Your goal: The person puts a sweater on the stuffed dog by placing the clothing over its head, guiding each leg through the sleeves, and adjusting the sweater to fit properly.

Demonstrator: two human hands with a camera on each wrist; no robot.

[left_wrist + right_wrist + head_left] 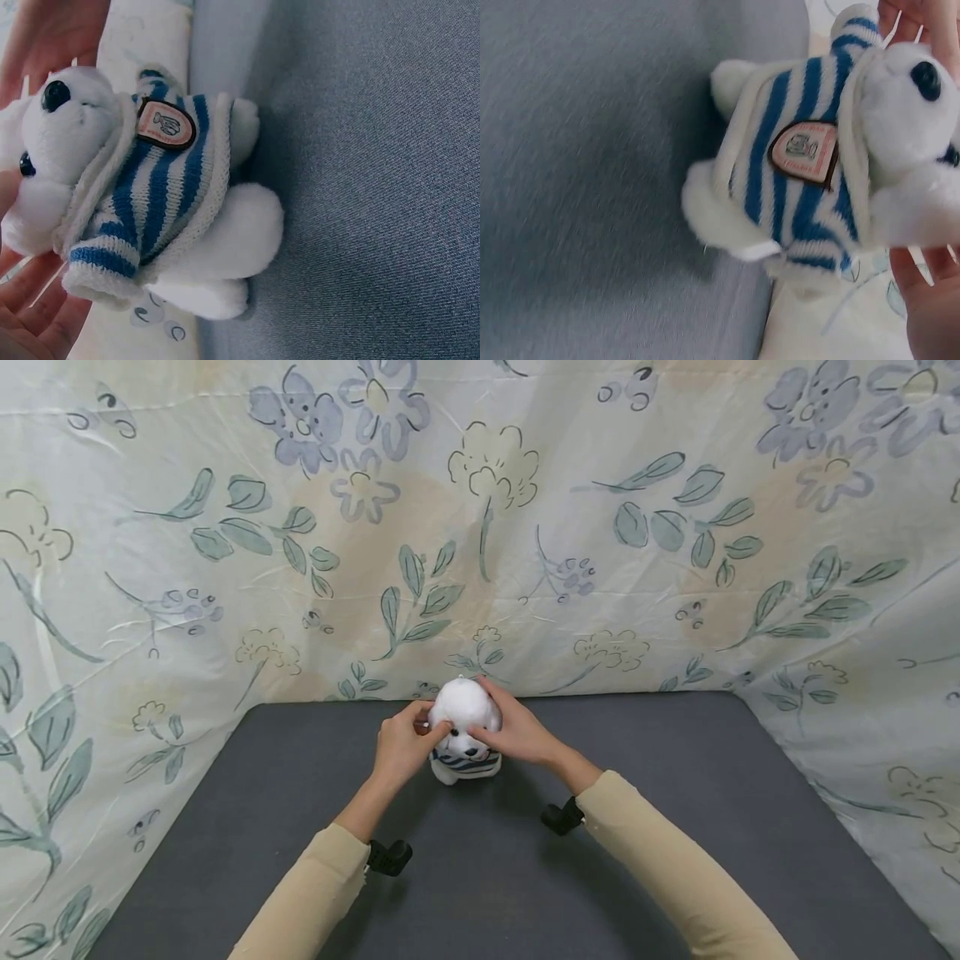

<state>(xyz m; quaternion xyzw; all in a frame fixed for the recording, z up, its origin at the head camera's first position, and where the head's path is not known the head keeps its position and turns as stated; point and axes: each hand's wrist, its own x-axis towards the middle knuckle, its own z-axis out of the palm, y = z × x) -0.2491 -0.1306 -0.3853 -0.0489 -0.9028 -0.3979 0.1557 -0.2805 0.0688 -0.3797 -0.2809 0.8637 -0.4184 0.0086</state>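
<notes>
A small white plush toy (463, 727) in a blue-and-white striped sweater stands on the dark grey tabletop (480, 885) near its back edge. Both hands hold its head from the two sides: my left hand (405, 745) grips the left side with fingers curled over it, and my right hand (517, 732) wraps the top and right side. In the left wrist view the plush toy (157, 195) shows a black nose and a round chest badge, with my left hand (34, 319) under its head. The right wrist view shows the plush toy (810, 165) with my right hand (934, 300) beside its face.
A floral cloth (480, 527) hangs behind the table and down both sides, closing it in. Black wrist straps (390, 856) (562, 817) sit at the cuffs of the beige sleeves. The grey surface stretches bare in front of the toy.
</notes>
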